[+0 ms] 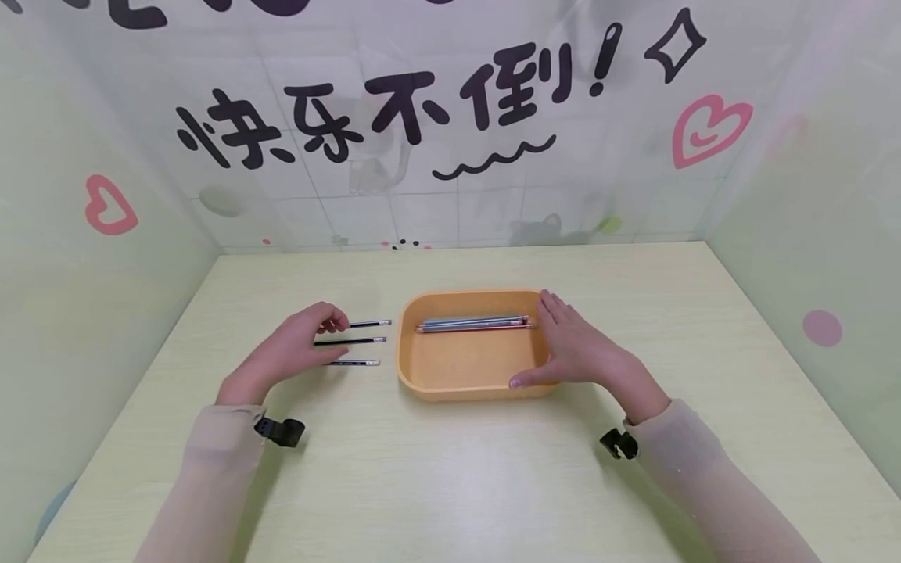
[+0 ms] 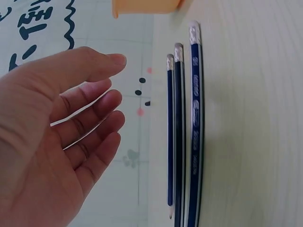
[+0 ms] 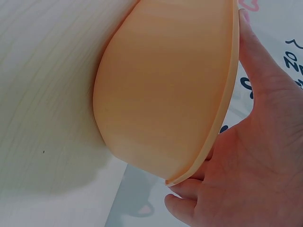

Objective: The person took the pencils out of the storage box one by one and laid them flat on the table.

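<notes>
Three dark pencils lie side by side on the table left of an orange tray; in the left wrist view a thick pencil [image 2: 195,104], a middle pencil [image 2: 178,118] and a thinner pencil [image 2: 170,132] show silver ends. My left hand [image 1: 303,340] is over them in the head view, fingers loosely bent, holding nothing; the left wrist view shows the hand [image 2: 71,118] apart from them. My right hand [image 1: 580,344] rests on the right rim of the tray [image 1: 464,395], thumb near the front corner. In the right wrist view the hand [image 3: 222,165] touches the tray's rim [image 3: 227,94].
Several pencils [image 1: 475,324] lie together inside the tray, toward its back. The pale table [image 1: 450,485] meets a white printed sheet [image 1: 450,219] at the back, with similar sheets at both sides.
</notes>
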A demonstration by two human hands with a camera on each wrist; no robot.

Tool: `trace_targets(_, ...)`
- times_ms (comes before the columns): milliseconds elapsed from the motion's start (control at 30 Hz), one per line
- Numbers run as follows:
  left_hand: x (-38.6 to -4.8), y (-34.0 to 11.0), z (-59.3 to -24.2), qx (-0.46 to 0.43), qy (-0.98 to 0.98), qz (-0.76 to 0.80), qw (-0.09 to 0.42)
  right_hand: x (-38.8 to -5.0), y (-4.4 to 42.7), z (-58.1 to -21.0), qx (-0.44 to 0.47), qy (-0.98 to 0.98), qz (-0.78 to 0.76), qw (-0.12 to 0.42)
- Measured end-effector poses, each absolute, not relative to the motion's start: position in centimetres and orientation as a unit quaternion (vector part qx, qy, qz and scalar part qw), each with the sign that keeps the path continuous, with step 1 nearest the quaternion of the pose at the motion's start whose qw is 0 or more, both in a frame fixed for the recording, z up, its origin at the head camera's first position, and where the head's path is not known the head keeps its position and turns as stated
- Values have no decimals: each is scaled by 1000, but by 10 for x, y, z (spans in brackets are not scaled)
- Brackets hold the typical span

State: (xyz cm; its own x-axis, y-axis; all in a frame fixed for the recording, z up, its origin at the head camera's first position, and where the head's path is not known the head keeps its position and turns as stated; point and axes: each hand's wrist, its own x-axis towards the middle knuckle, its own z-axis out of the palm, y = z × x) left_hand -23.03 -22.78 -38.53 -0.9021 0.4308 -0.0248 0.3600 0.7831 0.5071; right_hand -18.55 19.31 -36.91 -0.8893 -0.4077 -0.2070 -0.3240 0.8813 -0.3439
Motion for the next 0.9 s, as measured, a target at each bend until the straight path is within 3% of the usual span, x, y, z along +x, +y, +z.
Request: trace_targets(900,-231,-177,-367,255,934,247,35,-185,193,-370,-189,960,-153,140)
